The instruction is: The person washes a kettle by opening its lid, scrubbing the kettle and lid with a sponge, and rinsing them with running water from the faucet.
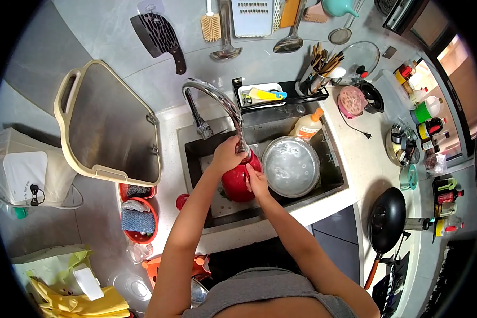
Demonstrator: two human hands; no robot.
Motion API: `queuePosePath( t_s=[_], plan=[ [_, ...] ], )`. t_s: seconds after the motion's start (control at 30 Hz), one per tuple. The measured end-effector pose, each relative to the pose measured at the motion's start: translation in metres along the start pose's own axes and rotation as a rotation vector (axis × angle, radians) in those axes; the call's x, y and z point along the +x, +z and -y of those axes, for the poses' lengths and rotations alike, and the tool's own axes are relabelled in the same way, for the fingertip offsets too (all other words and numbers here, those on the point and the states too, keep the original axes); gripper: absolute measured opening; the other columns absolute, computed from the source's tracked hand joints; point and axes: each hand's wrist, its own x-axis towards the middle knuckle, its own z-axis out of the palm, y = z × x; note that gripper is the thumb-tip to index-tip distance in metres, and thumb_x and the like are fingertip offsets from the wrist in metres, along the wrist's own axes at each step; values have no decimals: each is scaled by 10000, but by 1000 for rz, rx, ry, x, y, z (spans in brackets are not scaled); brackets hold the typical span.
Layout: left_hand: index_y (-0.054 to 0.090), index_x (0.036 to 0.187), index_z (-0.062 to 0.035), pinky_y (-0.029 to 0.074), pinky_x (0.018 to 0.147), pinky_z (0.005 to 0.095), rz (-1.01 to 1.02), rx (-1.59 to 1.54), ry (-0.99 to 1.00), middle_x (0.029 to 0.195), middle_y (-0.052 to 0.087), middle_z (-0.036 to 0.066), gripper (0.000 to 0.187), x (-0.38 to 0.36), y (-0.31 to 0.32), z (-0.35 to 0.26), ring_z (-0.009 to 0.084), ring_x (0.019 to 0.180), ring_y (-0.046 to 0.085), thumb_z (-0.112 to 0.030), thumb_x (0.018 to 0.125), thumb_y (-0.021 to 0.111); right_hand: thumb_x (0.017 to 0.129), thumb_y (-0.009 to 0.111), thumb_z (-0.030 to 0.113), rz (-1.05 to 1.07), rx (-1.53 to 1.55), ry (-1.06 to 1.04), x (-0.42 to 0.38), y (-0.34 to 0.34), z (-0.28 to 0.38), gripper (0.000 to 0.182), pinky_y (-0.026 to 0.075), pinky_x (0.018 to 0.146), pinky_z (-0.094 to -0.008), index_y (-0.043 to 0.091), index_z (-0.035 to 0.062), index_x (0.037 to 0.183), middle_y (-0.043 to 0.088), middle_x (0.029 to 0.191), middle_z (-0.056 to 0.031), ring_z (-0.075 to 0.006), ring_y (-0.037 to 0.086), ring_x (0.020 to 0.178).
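Grey cloth top (270,283) is filling the near edge; the right hand (257,183) is holding a glossy red rounded vessel (236,184) left in the dark rectangular sink (331,172); the left hand (229,155) is touching its far side, grip impossible to tell.

1. Cannot see the whole red vessel (237,185), partly covered by the left hand (229,155) and the right hand (257,183).
2. Cannot tell contact from mere overlap between left hand and faucet (228,100).
3. Cannot read the print on the orange-capped bottle (306,127), or see its base behind the round metal vessel (291,165).
4. Cannot identify the small red thing (181,201), partly covered by the left forearm (191,212).
5. Cannot follow the grater (253,17) or the teal funnel (341,6) past the top edge.
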Motion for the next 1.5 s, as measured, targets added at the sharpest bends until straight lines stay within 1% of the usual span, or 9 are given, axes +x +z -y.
queuePosePath(
  t_s=[0.23,0.73,0.83,0.93,1.07,1.23,1.37,1.43,1.5],
  plan=[
    [518,883,-55,444,690,393,4,6,-15,857,570,124,284,0,-6,-9,313,801,569,-169,658,648,858,501,426,-18,-58,-28,-1,4,5,460,259,344,-230,452,105,532,411,432,-6,-95,346,335],
    [515,893,-46,444,682,399,58,17,-31,832,576,133,305,4,-7,-4,320,790,568,-173,654,657,853,534,399,-16,-58,-86,-2,-1,3,486,283,364,-227,502,77,491,434,426,16,-79,384,354],
    [539,868,-71,448,692,336,37,38,-45,786,606,88,247,5,-4,0,247,753,598,-151,674,669,853,535,393,-16,-75,-92,0,-2,1,484,290,378,-229,510,73,490,436,429,19,-77,390,368],
    [511,890,-51,437,699,401,69,-3,-55,830,575,130,314,6,-2,4,322,803,562,-181,651,669,853,538,385,-26,-94,-97,3,-4,-2,485,295,386,-235,514,67,487,438,431,21,-77,394,376],
    [510,882,-53,435,706,400,75,-9,-63,831,576,129,313,6,-3,2,320,810,561,-182,649,674,852,540,380,-42,-103,-99,2,-4,0,488,297,386,-239,510,59,486,439,431,19,-80,394,375],
    [505,866,-52,438,691,394,59,-22,-48,804,578,122,308,5,-3,1,319,779,564,-184,646,674,864,504,402,-34,-103,-123,2,-2,-1,463,250,337,-227,452,102,515,399,418,8,-81,333,326],
    [515,891,-56,456,665,360,28,-128,-28,801,589,114,295,0,-1,3,283,756,589,-175,671,671,839,533,438,-35,28,30,-5,-19,1,481,262,343,-225,467,101,502,406,423,18,-80,351,335],
    [523,907,-59,464,654,340,-26,-291,-11,806,595,109,278,-8,6,1,261,747,602,-169,694,663,837,531,450,-75,59,10,-5,-25,5,472,245,332,-222,438,119,513,386,421,20,-82,335,331],
    [529,935,-64,469,651,321,-52,-246,-15,805,599,104,259,-12,10,0,242,741,611,-171,728,642,839,528,446,-68,104,0,-2,-29,-1,470,245,331,-224,436,119,514,384,421,20,-86,335,330]
  ],
)
